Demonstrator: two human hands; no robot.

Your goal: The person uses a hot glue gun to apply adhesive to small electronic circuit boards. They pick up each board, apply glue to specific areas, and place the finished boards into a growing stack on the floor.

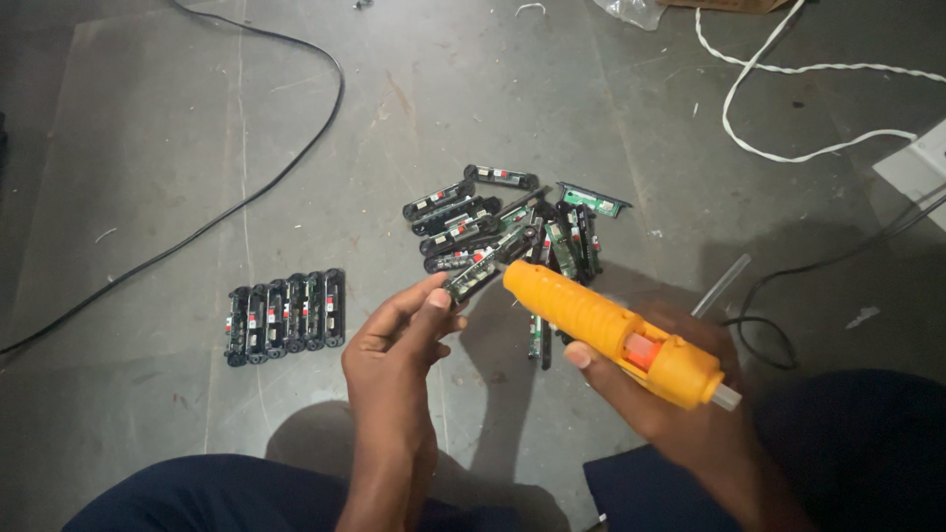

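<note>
My left hand (399, 340) pinches a small black module with a green circuit board (471, 280) between thumb and fingers. My right hand (670, 394) grips an orange hot glue gun (616, 333), its nozzle touching the end of that module. A clear glue stick pokes out of the gun's back. Just beyond lies a loose pile of the same black modules (512, 222). To the left, several modules stand in a neat row (286, 315) on the grey floor.
A black cable (246, 192) curves across the floor at left. A white twisted cord (759, 69) loops at top right near a white box (921, 163). A spare clear glue stick (721, 285) and dark cable lie right. My dark-trousered knees fill the bottom.
</note>
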